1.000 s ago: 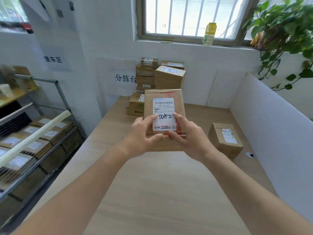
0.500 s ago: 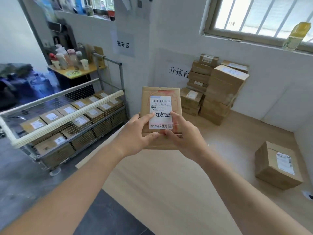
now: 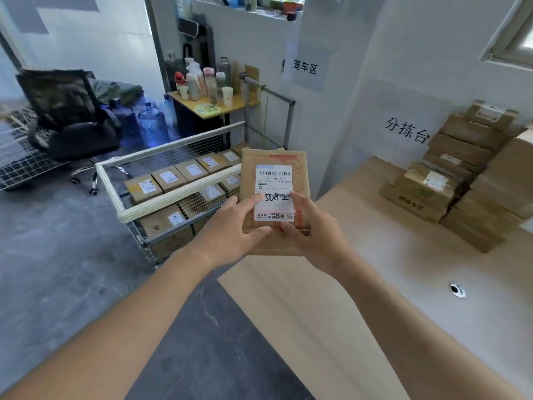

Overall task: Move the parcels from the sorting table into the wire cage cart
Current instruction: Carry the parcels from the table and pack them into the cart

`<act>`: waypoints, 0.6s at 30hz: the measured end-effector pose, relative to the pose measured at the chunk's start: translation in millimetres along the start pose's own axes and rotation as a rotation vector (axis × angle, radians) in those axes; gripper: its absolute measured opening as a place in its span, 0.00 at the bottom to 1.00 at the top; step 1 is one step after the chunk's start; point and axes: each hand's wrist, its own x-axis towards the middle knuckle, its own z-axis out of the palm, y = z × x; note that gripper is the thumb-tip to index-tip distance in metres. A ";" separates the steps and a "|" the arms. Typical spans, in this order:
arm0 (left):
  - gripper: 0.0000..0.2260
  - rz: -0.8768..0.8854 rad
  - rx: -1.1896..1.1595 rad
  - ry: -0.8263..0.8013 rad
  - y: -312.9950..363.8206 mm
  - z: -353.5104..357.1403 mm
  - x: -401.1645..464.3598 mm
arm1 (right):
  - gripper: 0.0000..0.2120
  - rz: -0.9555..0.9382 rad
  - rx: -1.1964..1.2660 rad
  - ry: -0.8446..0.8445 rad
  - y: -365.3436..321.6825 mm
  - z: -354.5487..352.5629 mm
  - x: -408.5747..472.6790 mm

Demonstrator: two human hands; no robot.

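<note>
You hold the flat brown cardboard parcel (image 3: pixel 274 197) with its white shipping label facing you, your left hand (image 3: pixel 230 235) and right hand (image 3: pixel 313 232) each gripping a lower corner, thumbs pressed on the label face. That two-handed hold probably keeps the label readable and the parcel level. It hangs in the air above the near corner of the pale wooden sorting table (image 3: pixel 360 284), just beside the grey wire cage cart (image 3: pixel 138 180), where labelled brown boxes (image 3: pixel 170 177) already lie in rows. Compared with half a second ago, your view has swung further left, so the cart sits nearer the middle and the stack of brown boxes on the table (image 3: pixel 467 168) has slid to the right edge. Your grip looks unchanged.
</note>
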 end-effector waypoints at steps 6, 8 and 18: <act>0.34 -0.072 0.041 0.008 -77.4 -60.4 9.8 | 0.30 -0.012 0.074 -0.102 -50.0 74.4 58.8; 0.33 -0.105 0.031 0.010 -100.0 -76.4 12.5 | 0.30 -0.014 0.079 -0.131 -64.0 96.1 76.0; 0.34 -0.257 0.018 0.050 -197.9 -129.7 54.3 | 0.31 -0.074 0.064 -0.272 -105.3 176.1 182.0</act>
